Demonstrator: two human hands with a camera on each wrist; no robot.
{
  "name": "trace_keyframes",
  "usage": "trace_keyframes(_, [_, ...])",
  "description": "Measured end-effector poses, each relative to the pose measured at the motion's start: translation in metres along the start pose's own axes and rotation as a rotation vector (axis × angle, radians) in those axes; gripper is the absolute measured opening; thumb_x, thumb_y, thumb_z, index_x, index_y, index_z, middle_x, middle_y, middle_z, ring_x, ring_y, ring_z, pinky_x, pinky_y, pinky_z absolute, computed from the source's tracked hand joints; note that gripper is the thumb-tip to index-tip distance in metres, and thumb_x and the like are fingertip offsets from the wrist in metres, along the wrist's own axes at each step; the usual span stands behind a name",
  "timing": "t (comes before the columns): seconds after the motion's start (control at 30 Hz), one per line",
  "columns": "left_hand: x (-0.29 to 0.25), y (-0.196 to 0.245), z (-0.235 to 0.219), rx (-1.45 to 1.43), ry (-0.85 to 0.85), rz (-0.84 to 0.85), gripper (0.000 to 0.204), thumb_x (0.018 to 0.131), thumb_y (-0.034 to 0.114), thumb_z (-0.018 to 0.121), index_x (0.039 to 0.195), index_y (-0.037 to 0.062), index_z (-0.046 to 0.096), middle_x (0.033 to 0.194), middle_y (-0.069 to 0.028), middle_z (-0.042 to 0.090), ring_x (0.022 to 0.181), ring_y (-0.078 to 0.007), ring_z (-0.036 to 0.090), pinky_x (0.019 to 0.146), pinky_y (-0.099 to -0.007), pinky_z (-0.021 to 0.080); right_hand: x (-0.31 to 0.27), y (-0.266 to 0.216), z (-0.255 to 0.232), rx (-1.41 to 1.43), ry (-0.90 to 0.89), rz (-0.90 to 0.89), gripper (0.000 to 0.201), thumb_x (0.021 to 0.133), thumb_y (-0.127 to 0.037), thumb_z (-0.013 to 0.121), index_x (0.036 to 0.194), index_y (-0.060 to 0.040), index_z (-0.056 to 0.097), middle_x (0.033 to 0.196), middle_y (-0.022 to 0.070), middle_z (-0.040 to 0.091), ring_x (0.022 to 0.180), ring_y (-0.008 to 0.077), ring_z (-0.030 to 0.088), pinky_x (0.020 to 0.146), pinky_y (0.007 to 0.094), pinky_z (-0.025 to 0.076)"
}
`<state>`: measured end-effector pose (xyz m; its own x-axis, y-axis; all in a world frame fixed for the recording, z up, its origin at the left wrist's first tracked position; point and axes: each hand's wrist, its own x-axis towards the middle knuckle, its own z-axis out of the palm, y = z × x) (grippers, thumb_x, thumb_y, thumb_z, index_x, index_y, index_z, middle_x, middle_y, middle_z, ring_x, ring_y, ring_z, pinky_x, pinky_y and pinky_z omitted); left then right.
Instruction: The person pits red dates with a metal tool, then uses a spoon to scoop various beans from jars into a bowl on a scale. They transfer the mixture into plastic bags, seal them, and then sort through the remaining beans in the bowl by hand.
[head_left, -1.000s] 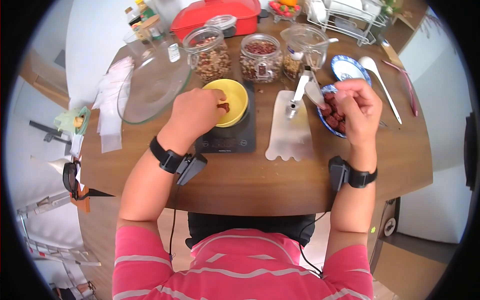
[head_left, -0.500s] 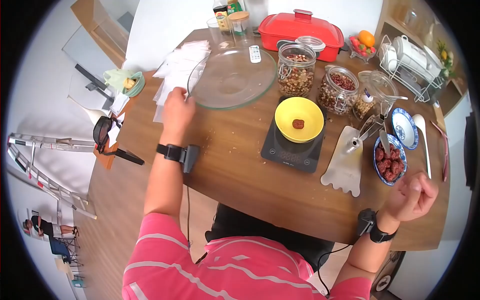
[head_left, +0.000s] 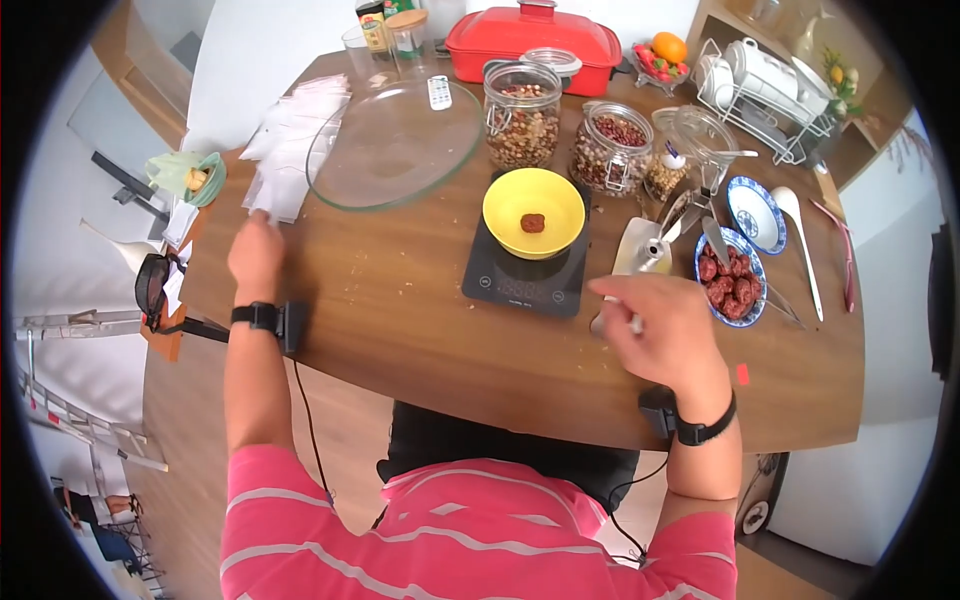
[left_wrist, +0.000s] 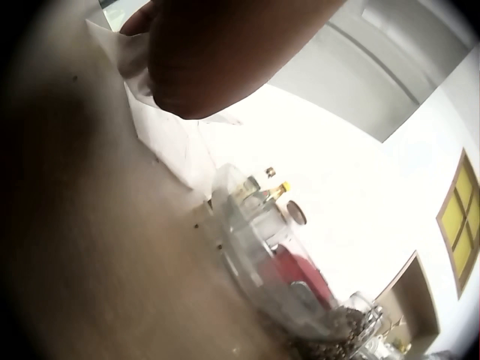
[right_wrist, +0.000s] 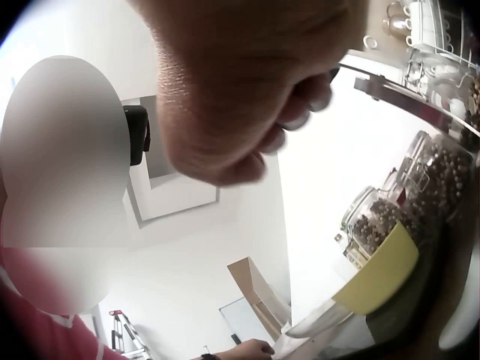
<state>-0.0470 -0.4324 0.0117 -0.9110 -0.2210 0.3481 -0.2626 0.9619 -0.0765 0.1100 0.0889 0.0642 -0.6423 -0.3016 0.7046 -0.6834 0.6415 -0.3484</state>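
My left hand [head_left: 258,258] is at the near end of a pile of clear plastic bags [head_left: 290,160]. In the left wrist view its fingers pinch the edge of a bag [left_wrist: 169,142]. Over the scalloped metal plate [head_left: 632,240], my right hand [head_left: 665,330] hovers with its index finger reaching out and the others loosely curled, nothing seen in it. A yellow bowl [head_left: 505,205] stands on a black kitchen scale [head_left: 480,255], with one dried red date [head_left: 533,223] inside. More red dates [head_left: 735,290] fill a blue-and-white bowl [head_left: 765,270] right of my right hand.
A large glass dish [head_left: 395,150] lies beside the bags. Glass jars [head_left: 525,130] of nuts and beans stand behind the scale, before a red cooker [head_left: 535,45]. To the right are another blue-and-white bowl [head_left: 757,215], a white spoon [head_left: 800,250] and a dish rack [head_left: 765,95].
My left hand has left the yellow bowl, where a date now lies, and gone left to the bags. My right hand moved down from the date bowl, then left over the metal plate.
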Motion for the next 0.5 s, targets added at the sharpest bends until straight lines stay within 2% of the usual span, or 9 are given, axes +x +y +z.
trace_keyframes(0.07, [-0.015,-0.004,-0.02,-0.123,0.227,-0.171,0.027,0.096,0.024,0.059,0.115,0.0083,0.07,0.101,-0.0184,0.076,0.096,-0.0384,0.073,0.08,-0.0494,0.058,-0.003,-0.002,0.012,0.027,-0.355,0.226,0.029,0.087,-0.02,0.075,0.112,-0.0068,0.072,0.077,0.01,0.07,0.068,0.0337,0.067,0.061,0.0433,0.052])
trace_keyframes(0.1, [-0.025,-0.006,-0.026,-0.123,0.22,-0.166,0.027,0.096,0.024,0.059,0.115,0.0083,0.07,0.101,-0.0184,0.076,0.096,-0.0384,0.073,0.08,-0.0494,0.058,-0.004,-0.002,0.016,0.027,-0.358,0.235,0.029,0.087,-0.02,0.075,0.112,-0.0068,0.072,0.077,0.01,0.07,0.068,0.0337,0.067,0.061,0.0433,0.052])
trace_keyframes(0.17, [-0.05,-0.009,-0.035,-0.373,0.442,-0.184,0.022,0.096,0.017,0.061,0.113,0.0066,0.07,0.101,-0.0162,0.075,0.092,-0.0376,0.073,0.076,-0.0469,0.057,-0.005,0.0,0.021,-0.023,-0.577,0.278,0.039,0.091,-0.034,0.072,0.118,-0.0069,0.071,0.084,0.0123,0.071,0.08,0.0351,0.07,0.069,0.0453,0.053])
trace_keyframes(0.2, [-0.065,-0.007,-0.039,-0.373,0.438,-0.181,0.022,0.096,0.017,0.061,0.113,0.0066,0.07,0.101,-0.0162,0.075,0.092,-0.0376,0.073,0.076,-0.0469,0.057,-0.007,0.002,0.023,-0.023,-0.579,0.283,0.039,0.091,-0.034,0.072,0.118,-0.0069,0.071,0.084,0.0123,0.071,0.08,0.0351,0.07,0.069,0.0453,0.053])
trace_keyframes(0.3, [-0.114,0.012,-0.045,-0.558,0.468,-0.176,0.018,0.091,0.004,0.064,0.109,0.005,0.068,0.102,-0.013,0.074,0.091,-0.0375,0.071,0.075,-0.0445,0.057,-0.008,0.003,0.027,-0.047,-0.64,0.272,0.043,0.092,-0.039,0.071,0.121,-0.007,0.069,0.088,0.0135,0.072,0.084,0.0366,0.07,0.072,0.0484,0.053])
trace_keyframes(0.37, [-0.142,0.024,-0.044,-0.513,0.548,0.193,0.023,0.085,-0.004,0.066,0.107,0.005,0.068,0.105,-0.0095,0.074,0.095,-0.0348,0.069,0.082,-0.0432,0.055,-0.005,0.0,0.027,-0.056,-0.637,0.327,0.043,0.092,-0.037,0.071,0.122,-0.0073,0.069,0.088,0.0136,0.072,0.084,0.037,0.07,0.072,0.0485,0.053])
trace_keyframes(0.43, [-0.155,0.038,-0.052,-0.419,0.426,0.43,0.03,0.08,-0.006,0.068,0.108,0.0062,0.069,0.107,-0.0071,0.074,0.103,-0.0319,0.068,0.093,-0.0424,0.05,-0.007,0.002,0.028,-0.054,-0.654,0.328,0.043,0.091,-0.037,0.071,0.122,-0.0071,0.069,0.088,0.0136,0.072,0.083,0.037,0.07,0.072,0.0484,0.053])
trace_keyframes(0.47, [-0.159,0.044,-0.051,-0.426,0.362,0.44,0.031,0.079,-0.007,0.066,0.107,0.0071,0.071,0.109,-0.0055,0.074,0.107,-0.0294,0.067,0.099,-0.0431,0.046,-0.007,0.002,0.028,-0.053,-0.664,0.33,0.043,0.091,-0.037,0.071,0.122,-0.0069,0.069,0.088,0.0137,0.072,0.083,0.037,0.07,0.072,0.0484,0.053])
trace_keyframes(0.5, [-0.161,0.046,-0.048,-0.421,0.367,0.436,0.031,0.079,-0.007,0.066,0.107,0.0071,0.071,0.109,-0.0055,0.074,0.107,-0.0294,0.067,0.099,-0.0431,0.046,-0.006,0.002,0.029,-0.05,-0.662,0.322,0.043,0.091,-0.037,0.071,0.122,-0.0069,0.069,0.088,0.0137,0.072,0.083,0.037,0.07,0.072,0.0484,0.053])
